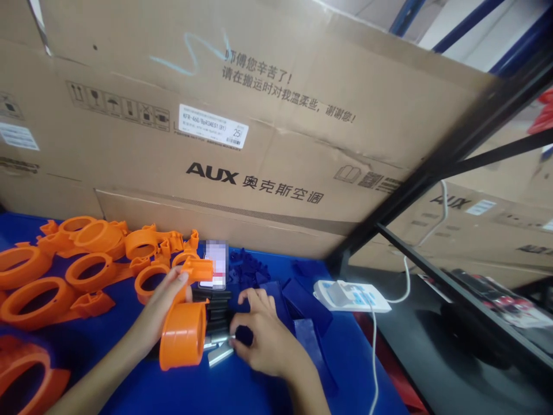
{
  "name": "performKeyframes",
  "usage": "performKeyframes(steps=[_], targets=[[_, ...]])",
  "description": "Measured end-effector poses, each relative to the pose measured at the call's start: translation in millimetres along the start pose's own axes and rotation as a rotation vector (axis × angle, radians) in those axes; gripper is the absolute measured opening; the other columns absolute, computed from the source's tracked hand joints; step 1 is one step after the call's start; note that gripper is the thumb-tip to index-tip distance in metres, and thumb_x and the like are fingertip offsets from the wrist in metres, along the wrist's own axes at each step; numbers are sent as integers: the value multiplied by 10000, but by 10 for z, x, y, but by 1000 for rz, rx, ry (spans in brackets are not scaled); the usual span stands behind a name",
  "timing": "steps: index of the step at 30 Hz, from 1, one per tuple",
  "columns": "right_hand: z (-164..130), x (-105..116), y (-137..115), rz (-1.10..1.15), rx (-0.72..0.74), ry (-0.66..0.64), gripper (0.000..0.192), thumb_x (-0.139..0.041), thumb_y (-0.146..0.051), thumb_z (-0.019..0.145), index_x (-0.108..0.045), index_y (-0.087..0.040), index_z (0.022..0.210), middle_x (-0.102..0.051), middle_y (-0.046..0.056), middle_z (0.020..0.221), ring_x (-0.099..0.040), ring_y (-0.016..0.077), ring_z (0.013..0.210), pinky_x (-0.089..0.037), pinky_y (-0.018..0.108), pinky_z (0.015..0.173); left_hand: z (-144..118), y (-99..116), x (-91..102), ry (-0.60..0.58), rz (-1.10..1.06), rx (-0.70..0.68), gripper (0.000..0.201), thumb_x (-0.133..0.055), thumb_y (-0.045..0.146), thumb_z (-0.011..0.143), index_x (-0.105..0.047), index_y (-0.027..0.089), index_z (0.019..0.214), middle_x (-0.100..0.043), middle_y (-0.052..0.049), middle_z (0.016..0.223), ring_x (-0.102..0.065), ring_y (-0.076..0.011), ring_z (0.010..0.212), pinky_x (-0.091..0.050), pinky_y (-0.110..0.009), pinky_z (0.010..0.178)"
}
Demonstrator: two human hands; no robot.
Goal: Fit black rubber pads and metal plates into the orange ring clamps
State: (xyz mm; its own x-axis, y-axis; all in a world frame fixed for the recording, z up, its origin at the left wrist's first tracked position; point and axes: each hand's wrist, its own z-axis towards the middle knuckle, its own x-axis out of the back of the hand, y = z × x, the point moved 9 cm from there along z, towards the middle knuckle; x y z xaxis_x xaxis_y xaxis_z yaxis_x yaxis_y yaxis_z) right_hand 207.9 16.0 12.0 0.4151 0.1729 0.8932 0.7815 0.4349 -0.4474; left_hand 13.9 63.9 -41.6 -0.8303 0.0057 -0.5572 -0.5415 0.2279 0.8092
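My left hand (166, 308) is closed around the narrow middle of an orange plastic ring holder (184, 334). The ring hangs at its lower end and a clip-like piece sticks out at the top. To its right, my right hand (263, 331) curls its thumb and fingers about the dark round end (244, 335) of a small part; its full shape is hidden. Silver metal pieces (220, 354) lie at those fingertips. Several black cylindrical pieces (217, 305) rest in a row between the two hands.
Several more orange ring holders (37, 302) cover the left of the blue table (138, 392). A phone (215, 265), small dark blue parts (248, 266) and flat blue pieces (306, 305) lie behind and right. A white power strip (352, 295) trails its cable. Cardboard boxes (259, 155) stand behind.
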Motion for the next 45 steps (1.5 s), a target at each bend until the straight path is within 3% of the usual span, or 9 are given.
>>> performKeyframes(steps=[5,9,14,17,21,28,34,38,45], targets=[[-1,8,-37,1,28,-4,107,-742,-152,802,-718,-251,836,-539,45,1186,-490,283,1143,-358,508,1036,-7,58,-51,-48,193,-85,308,-711,481,907,-599,241,749,-544,49,597,-460,-118,493,-382,-217,481],[-5,150,-90,95,52,75,155,-657,-72,801,-672,-226,819,-580,42,1108,-521,261,1098,-392,464,1007,-18,41,-50,-76,244,-105,331,-659,509,934,-576,237,766,-549,47,619,-477,-124,532,-400,-215,516],[-54,366,7,475,21,329,119,-579,-132,928,-592,-216,845,-645,19,876,-609,193,860,-464,324,817,-41,-70,-72,-108,291,-66,269,-640,511,940,-613,244,952,-582,46,670,-492,-120,552,-413,-210,542],[-60,324,144,752,-52,436,139,-571,-296,1015,-595,-218,903,-661,7,787,-607,164,710,-463,276,674,-70,-172,-99,-126,276,-10,333,-658,521,924,-588,272,1135,-596,52,692,-528,-130,550,-425,-217,537],[-4,221,233,953,-112,502,215,-646,-411,990,-637,-206,926,-655,1,735,-556,140,617,-446,250,583,-162,-214,-203,-174,293,26,409,-663,527,922,-564,269,1223,-598,55,690,-543,-137,549,-442,-225,544],[-17,273,372,983,-156,624,224,-727,-418,936,-708,-195,922,-666,8,756,-571,136,657,-456,237,588,-299,-180,-307,-192,302,59,430,-664,501,928,-575,270,1280,-602,56,677,-499,-112,483,-388,-199,477],[-9,227,376,1000,-156,616,225,-736,-418,930,-724,-194,929,-687,13,749,-580,132,634,-463,233,570,-212,-244,-250,-160,203,64,450,-730,493,880,-643,266,1259,-647,46,659,-621,-159,567,-512,-242,594],[16,200,365,1029,-150,598,222,-745,-416,926,-728,-194,935,-731,32,786,-605,137,632,-477,239,568,-198,-199,-322,-154,45,65,361,-777,453,854,-724,250,1147,-748,3,806,-714,-209,776,-564,-306,809],[-18,201,361,1052,-165,600,221,-763,-417,913,-738,-199,932,-784,62,834,-628,147,636,-487,248,578,-255,-203,-391,-188,17,90,315,-760,446,880,-739,243,1120,-797,-43,1003,-730,-223,833,-578,-311,770]])
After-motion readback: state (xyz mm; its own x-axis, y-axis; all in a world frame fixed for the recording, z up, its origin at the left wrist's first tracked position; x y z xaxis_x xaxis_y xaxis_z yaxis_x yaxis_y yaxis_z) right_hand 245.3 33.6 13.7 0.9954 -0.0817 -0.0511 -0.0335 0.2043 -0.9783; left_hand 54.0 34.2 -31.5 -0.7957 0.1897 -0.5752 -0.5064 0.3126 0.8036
